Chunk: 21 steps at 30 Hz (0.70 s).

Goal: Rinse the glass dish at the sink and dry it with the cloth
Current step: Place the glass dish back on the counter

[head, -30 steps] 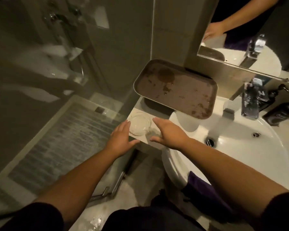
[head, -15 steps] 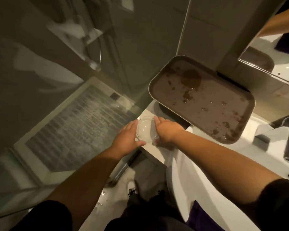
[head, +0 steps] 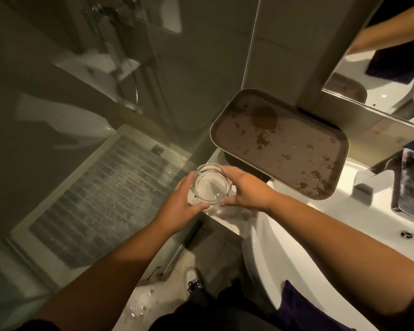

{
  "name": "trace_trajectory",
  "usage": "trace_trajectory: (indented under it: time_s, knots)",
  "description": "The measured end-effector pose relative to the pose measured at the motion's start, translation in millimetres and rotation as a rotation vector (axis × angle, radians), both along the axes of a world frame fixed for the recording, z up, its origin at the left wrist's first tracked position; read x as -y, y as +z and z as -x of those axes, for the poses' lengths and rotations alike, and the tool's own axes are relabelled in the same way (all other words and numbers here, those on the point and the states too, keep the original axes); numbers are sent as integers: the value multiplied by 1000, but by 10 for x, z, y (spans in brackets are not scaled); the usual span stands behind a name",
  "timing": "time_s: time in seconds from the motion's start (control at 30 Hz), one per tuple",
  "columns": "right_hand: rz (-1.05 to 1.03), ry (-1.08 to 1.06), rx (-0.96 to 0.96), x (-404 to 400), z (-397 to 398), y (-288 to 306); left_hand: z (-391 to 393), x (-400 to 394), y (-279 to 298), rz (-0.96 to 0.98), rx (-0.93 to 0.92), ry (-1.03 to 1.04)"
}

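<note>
A small round clear glass dish [head: 210, 186] is held just above the left corner of the white counter [head: 227, 217], tilted slightly toward me. My left hand [head: 177, 209] grips its left side, thumb curled under its near rim. My right hand [head: 246, 189] grips its right side, fingers over the far rim and thumb at the near rim. The white sink basin [head: 296, 254] lies to the right, with the chrome tap [head: 409, 187] at the far right. A purple cloth [head: 304, 309] hangs over the sink's front edge, bottom right.
A stained brown tray [head: 280, 144] leans on the wall behind the dish, overhanging the counter. A mirror [head: 387, 75] is at upper right. The glass shower screen [head: 93, 115] stands close on the left. The overflow hole [head: 406, 234] shows at the right edge.
Both hands closed in on the dish from either side, took hold of it and lifted it off the counter corner. The view swung left and nearer.
</note>
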State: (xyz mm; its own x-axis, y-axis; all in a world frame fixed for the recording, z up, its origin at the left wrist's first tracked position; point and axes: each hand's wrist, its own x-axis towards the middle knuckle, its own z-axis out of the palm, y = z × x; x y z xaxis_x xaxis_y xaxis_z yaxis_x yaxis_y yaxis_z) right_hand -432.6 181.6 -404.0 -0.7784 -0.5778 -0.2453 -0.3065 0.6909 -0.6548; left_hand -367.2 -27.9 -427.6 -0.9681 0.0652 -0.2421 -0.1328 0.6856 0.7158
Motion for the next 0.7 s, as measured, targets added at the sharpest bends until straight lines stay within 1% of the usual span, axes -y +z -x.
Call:
trace_trajectory:
  time_s: [0.17, 0.27, 0.4, 0.57, 0.7]
  knots:
    - [119, -130, -157, -259, -141, 487, 192, -136, 447, -14, -129, -106]
    - [120, -186, -224, -442, -32, 728, 478, -333, 684, 32, -193, -179]
    - [106, -287, -242, -714, 282, 933, 1033, -645, 890, 80, -220, -270]
    - [62, -341, -244, -940, 778, 894, 1629, -915, 940, 116, -215, -333]
    - [84, -352, -239, -1061, 1072, 770, 1958, -1045, 853, 144, -205, -368]
